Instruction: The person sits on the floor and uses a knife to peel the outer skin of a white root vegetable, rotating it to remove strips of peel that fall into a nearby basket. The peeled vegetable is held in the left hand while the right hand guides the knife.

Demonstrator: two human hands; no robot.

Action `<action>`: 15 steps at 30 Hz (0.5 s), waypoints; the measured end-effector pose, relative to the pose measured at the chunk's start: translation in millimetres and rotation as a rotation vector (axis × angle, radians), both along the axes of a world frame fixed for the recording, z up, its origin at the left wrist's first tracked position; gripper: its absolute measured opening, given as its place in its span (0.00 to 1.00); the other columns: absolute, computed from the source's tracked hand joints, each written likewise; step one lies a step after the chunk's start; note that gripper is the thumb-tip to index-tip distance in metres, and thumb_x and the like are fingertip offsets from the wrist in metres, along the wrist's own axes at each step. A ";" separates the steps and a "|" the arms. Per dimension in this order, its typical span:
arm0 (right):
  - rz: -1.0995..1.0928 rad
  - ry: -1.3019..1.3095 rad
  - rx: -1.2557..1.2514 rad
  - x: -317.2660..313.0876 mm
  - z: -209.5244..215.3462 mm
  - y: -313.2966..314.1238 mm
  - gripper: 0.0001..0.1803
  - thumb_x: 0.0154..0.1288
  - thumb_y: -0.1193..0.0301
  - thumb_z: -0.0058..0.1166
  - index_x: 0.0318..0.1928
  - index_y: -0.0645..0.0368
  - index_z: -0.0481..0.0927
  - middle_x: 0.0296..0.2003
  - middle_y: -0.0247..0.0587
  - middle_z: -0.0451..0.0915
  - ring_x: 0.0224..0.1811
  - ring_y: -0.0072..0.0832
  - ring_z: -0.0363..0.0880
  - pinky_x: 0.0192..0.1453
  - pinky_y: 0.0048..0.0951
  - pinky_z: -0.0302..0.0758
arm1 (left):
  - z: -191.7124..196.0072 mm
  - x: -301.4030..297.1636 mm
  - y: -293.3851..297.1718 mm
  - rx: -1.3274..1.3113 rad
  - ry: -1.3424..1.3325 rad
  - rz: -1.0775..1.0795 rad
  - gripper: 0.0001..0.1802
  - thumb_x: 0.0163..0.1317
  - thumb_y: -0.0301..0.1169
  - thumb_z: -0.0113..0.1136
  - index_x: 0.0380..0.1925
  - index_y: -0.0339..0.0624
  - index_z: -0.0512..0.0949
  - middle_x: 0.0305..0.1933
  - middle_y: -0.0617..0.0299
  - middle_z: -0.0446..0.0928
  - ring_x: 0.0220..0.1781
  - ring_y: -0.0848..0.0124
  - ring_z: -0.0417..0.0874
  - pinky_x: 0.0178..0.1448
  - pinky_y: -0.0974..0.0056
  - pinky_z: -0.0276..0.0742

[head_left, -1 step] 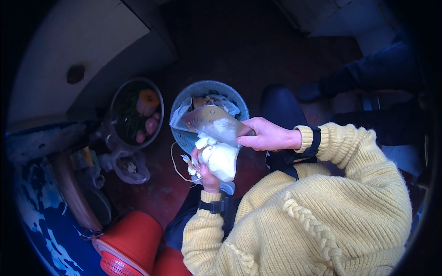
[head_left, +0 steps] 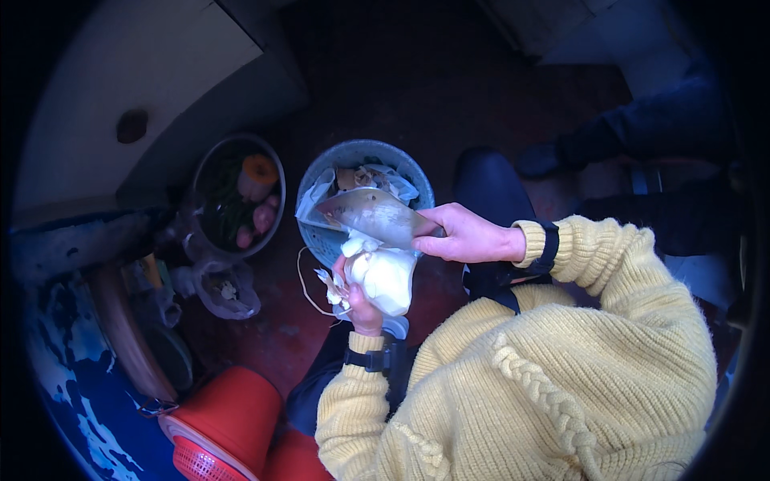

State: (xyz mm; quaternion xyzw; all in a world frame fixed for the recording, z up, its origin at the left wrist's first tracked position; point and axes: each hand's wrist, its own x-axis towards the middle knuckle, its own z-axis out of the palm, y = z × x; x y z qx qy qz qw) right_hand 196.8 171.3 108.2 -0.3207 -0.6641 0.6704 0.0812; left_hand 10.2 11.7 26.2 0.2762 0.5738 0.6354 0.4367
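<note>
My right hand (head_left: 459,233) is closed around the handle of a broad-bladed cleaver (head_left: 373,215). Its flat blade lies over the bin, pointing left, just above a bright white lump (head_left: 383,280). My left hand (head_left: 362,311) grips that lump from below and the left. It looks like a pale vegetable, but glare hides its kind. Dry papery scraps (head_left: 335,290) stick out by the left fingers, and a thin pale strand loops away to the left. Under the blade stands a blue-grey bin (head_left: 429,188) holding a plastic bag and brownish scraps.
Left of the bin, a bowl (head_left: 281,172) holds green vegetables, an orange-ended piece and pinkish roots. A clear plastic bag (head_left: 228,293) lies nearer. Red buckets (head_left: 228,417) stand at lower left. Another person's dark-clothed leg (head_left: 618,132) and shoe (head_left: 537,160) are at right.
The cleaver blade has tilted slightly, and the bright patch on it has faded. Both hands stay almost in place, still gripping the same things.
</note>
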 end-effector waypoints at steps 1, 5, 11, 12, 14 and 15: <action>-0.009 0.062 0.150 -2.4 -3.1 -1.9 0.16 0.70 0.66 0.56 0.48 0.69 0.78 0.34 0.43 0.85 0.27 0.23 0.79 0.33 0.26 0.77 | 1.1 0.6 -0.3 0.003 -0.020 0.002 0.40 0.62 0.54 0.49 0.63 0.31 0.65 0.59 0.47 0.73 0.61 0.59 0.76 0.65 0.56 0.72; -0.110 -0.053 0.104 -7.1 -15.5 -3.6 0.17 0.73 0.62 0.54 0.49 0.66 0.79 0.34 0.40 0.85 0.28 0.22 0.80 0.32 0.24 0.76 | 9.7 0.5 3.1 0.039 0.039 -0.052 0.39 0.61 0.54 0.51 0.62 0.31 0.67 0.58 0.48 0.74 0.60 0.60 0.76 0.64 0.57 0.72; 0.041 -0.155 -0.253 -20.3 -37.9 -9.4 0.24 0.78 0.55 0.47 0.57 0.64 0.78 0.32 0.35 0.81 0.23 0.20 0.75 0.28 0.21 0.73 | 28.3 -0.7 11.4 -0.073 0.075 -0.108 0.35 0.59 0.45 0.56 0.61 0.32 0.68 0.55 0.50 0.75 0.56 0.61 0.78 0.62 0.58 0.73; 0.024 -0.159 -0.306 -20.1 -41.8 -9.4 0.24 0.78 0.55 0.46 0.58 0.63 0.77 0.32 0.36 0.81 0.23 0.20 0.75 0.28 0.21 0.73 | 31.2 -4.4 12.4 -0.138 0.132 -0.130 0.34 0.59 0.43 0.57 0.61 0.32 0.68 0.54 0.50 0.75 0.55 0.61 0.78 0.62 0.58 0.73; -0.013 -0.182 -0.409 -20.2 -49.4 -11.2 0.25 0.78 0.54 0.45 0.60 0.62 0.77 0.33 0.37 0.81 0.23 0.20 0.75 0.28 0.21 0.74 | 35.7 -11.4 15.2 -0.276 0.094 -0.155 0.33 0.57 0.38 0.61 0.60 0.32 0.69 0.56 0.49 0.76 0.56 0.60 0.79 0.62 0.58 0.74; -0.028 -0.160 -0.426 -19.8 -52.8 -12.5 0.25 0.79 0.55 0.44 0.61 0.63 0.76 0.33 0.37 0.81 0.23 0.20 0.74 0.28 0.21 0.74 | 38.0 -13.6 15.2 -0.274 0.165 -0.208 0.33 0.56 0.38 0.63 0.60 0.33 0.69 0.56 0.49 0.76 0.57 0.59 0.79 0.62 0.59 0.75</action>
